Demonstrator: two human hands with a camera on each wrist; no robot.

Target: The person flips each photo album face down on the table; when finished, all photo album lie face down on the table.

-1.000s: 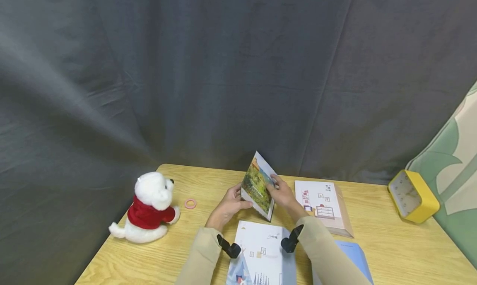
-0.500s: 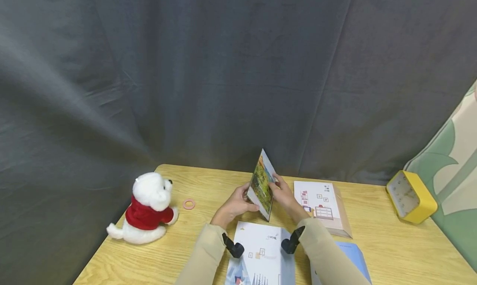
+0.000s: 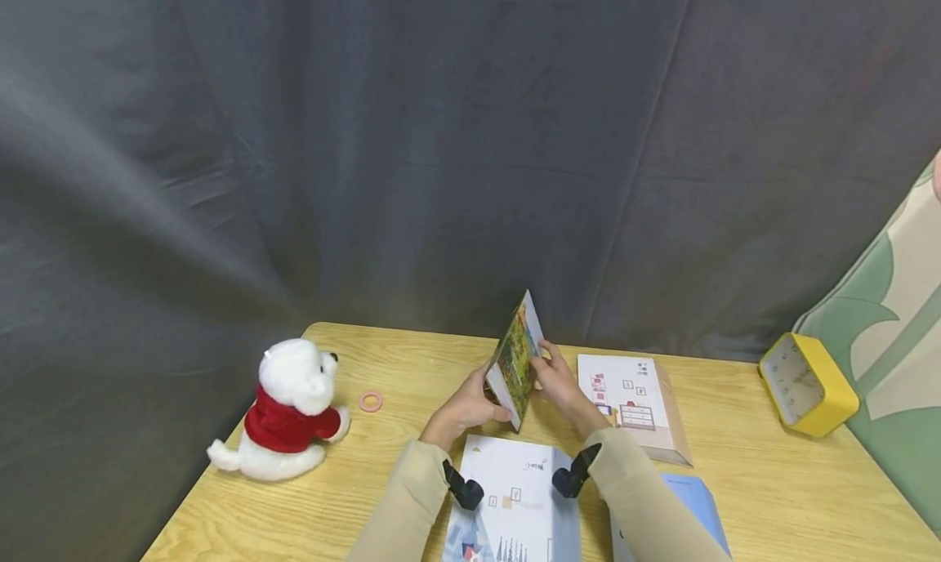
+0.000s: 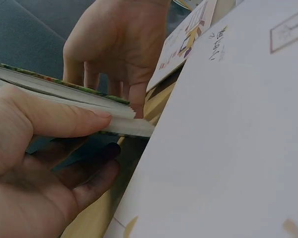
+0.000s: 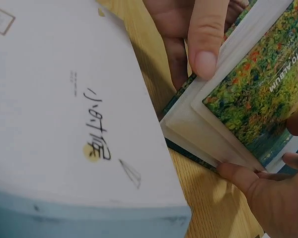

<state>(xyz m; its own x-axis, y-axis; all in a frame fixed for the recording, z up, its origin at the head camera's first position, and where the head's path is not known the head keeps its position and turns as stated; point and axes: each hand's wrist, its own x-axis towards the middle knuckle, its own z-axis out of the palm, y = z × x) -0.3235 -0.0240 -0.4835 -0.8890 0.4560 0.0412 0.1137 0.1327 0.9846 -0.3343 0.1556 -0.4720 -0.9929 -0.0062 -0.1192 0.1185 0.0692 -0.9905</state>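
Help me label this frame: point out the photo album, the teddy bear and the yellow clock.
photo album (image 3: 517, 366), head view, on its flowered cover.
teddy bear (image 3: 289, 425), head view, on its red shirt.
yellow clock (image 3: 829, 389), head view, on its yellow side.

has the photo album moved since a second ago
Yes. Held by both hands, the photo album has swung more edge-on and upright, its top now higher against the grey curtain behind the table.
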